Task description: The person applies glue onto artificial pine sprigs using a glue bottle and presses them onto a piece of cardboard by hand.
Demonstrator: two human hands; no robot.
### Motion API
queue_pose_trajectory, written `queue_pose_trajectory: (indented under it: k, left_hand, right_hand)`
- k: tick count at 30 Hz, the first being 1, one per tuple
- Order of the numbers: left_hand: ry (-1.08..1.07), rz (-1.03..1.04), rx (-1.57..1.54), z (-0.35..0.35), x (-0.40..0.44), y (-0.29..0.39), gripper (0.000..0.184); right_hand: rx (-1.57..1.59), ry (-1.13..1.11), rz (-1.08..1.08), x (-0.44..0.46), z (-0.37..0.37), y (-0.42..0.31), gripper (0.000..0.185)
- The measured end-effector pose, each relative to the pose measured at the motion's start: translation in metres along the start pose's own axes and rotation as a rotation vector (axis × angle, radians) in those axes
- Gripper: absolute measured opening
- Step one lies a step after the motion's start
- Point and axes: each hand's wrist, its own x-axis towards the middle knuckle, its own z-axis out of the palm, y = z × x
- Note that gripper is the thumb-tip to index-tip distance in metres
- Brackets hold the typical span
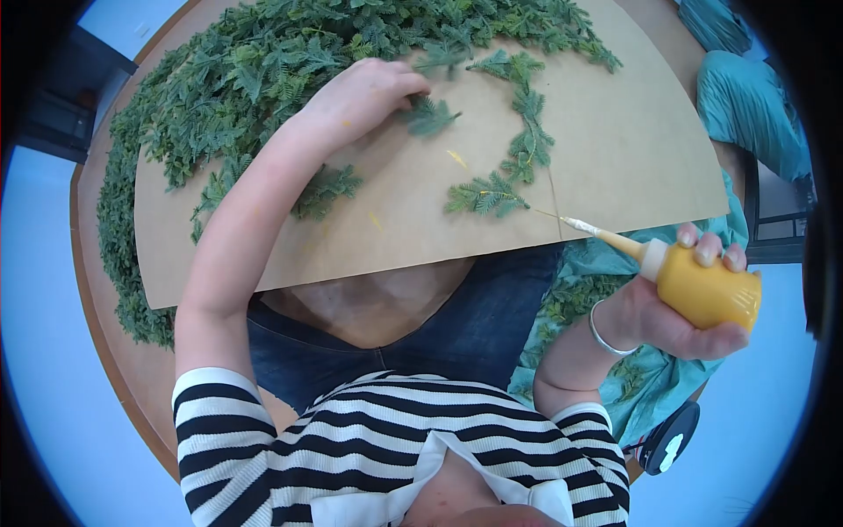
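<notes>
My right hand (680,307) is wrapped around a yellow squeeze bottle (707,283). Its long nozzle (615,240) points left, with the thin tip close to the stem end of a green fir sprig (487,195). That sprig lies at the lower end of a curved row of sprigs (529,123) on the brown board (632,132). My left hand (378,92) reaches over the board, its fingers closed on a small fir sprig (430,116); the grip itself is partly hidden. Another sprig (443,54) lies just beyond those fingers and looks slightly blurred.
A large heap of green sprigs (237,88) covers the board's far left side and spills over its edge. One loose sprig (327,191) lies under my left forearm. Yellow smears (457,159) mark the board. Teal plastic bags (751,105) lie at the right.
</notes>
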Motion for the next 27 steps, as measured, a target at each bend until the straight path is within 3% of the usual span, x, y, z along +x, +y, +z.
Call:
queue_pose_trajectory:
  k: [2, 4, 5, 7, 10, 14, 27]
  left_hand:
    - [0.091, 0.014, 0.008, -0.007, -0.024, 0.027, 0.036]
    - [0.124, -0.183, -0.508, -0.017, -0.050, 0.059, 0.032]
    - [0.126, -0.193, -0.511, -0.014, -0.062, 0.067, 0.032]
    - [-0.017, -0.421, -0.764, -0.002, -0.084, 0.075, 0.031]
    - [0.095, -0.278, -0.609, 0.017, -0.108, 0.073, 0.029]
    - [0.277, -0.138, -0.448, 0.032, -0.121, 0.072, 0.033]
    - [0.308, -0.259, -0.562, 0.037, -0.125, 0.079, 0.034]
  right_hand:
    - [0.033, 0.024, 0.009, 0.003, -0.001, -0.007, 0.061]
    - [0.076, 0.045, 0.026, 0.006, 0.004, -0.008, 0.061]
    - [0.160, 0.014, 0.051, 0.007, 0.011, -0.005, 0.062]
    - [0.259, -0.024, 0.088, 0.001, 0.032, 0.006, 0.063]
    - [0.294, -0.004, 0.214, -0.016, 0.068, 0.031, 0.060]
    - [0.296, -0.195, 0.281, -0.036, 0.076, 0.062, 0.052]
    - [0.131, -0.197, 0.281, -0.054, 0.087, 0.071, 0.057]
